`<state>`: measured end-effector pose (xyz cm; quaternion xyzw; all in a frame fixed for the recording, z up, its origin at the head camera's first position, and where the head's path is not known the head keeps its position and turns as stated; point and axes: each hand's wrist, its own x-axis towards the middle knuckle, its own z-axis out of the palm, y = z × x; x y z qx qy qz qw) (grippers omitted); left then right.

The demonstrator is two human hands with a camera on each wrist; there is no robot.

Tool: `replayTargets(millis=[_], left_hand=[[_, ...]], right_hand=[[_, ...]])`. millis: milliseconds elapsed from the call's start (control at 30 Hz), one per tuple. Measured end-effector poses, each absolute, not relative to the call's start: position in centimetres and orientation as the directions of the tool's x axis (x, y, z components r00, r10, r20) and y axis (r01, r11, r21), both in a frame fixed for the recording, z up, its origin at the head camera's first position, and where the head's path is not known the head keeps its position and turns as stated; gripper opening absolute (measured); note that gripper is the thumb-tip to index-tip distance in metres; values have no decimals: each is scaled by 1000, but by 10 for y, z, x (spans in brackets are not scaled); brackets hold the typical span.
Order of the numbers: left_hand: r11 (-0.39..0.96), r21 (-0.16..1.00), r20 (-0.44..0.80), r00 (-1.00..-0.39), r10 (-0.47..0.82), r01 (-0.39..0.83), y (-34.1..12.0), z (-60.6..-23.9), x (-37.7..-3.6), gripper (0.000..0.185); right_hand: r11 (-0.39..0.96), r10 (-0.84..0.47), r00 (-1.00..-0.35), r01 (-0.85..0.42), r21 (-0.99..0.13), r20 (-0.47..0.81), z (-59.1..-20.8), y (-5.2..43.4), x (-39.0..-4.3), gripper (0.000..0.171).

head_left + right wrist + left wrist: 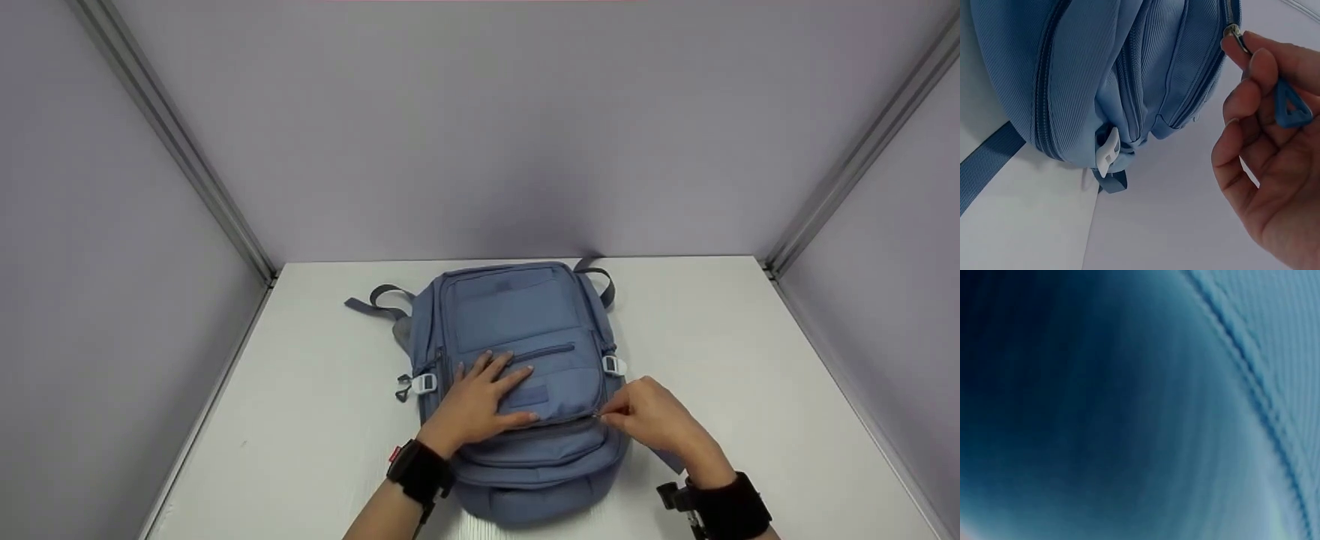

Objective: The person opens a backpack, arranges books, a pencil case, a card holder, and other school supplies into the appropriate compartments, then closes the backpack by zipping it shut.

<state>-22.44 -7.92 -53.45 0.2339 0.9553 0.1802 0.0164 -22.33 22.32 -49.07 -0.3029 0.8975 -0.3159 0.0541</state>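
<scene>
A blue backpack (pixel 517 315) lies flat on the white table, its front pockets facing up. My left hand (pixel 480 401) rests on the front pocket with its fingers straight and spread. At the pocket's right side my right hand (pixel 652 416) pinches a zipper pull between thumb and forefinger. The right wrist view shows the metal zipper pull (pixel 1239 40) in those fingertips, with its blue triangular tab (pixel 1293 107) hanging by the palm. Blurred blue fabric (pixel 1196 410) and a curved seam fill the left wrist view; the left hand's fingers cannot be made out there.
White buckles (pixel 424 383) sit on both sides of the backpack. Loose straps (pixel 375 307) stick out at its upper left and upper right. The white table (pixel 750 360) is enclosed by a grey back wall (pixel 517 135) and side walls.
</scene>
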Motion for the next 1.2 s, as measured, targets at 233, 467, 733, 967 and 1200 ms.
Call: replayTargets(millis=[233,467,733,967,1200], left_hand=[[818,364,58,-887,457,445,-79,-533,-227,78],[812,347,90,-878,470,470,-82,-535,-231,78],[808,340,122,-875,469,481,-82,-538,-229,77],[794,337,107,-859,501,506,-74,-521,-212,64],[715,234,284,-749,598,659,-48,-506,-187,31]], right_hand=[[552,-637,-768,-512,-658,64,-488,206,-219,7],[530,-653,-750,-548,-648,100,-494,185,-213,6],[553,-658,-748,-556,-620,84,-497,173,-209,5],[594,-623,-779,-531,-605,72,-493,173,-203,30],[595,-624,-775,-554,-583,100,-487,165,-197,32]])
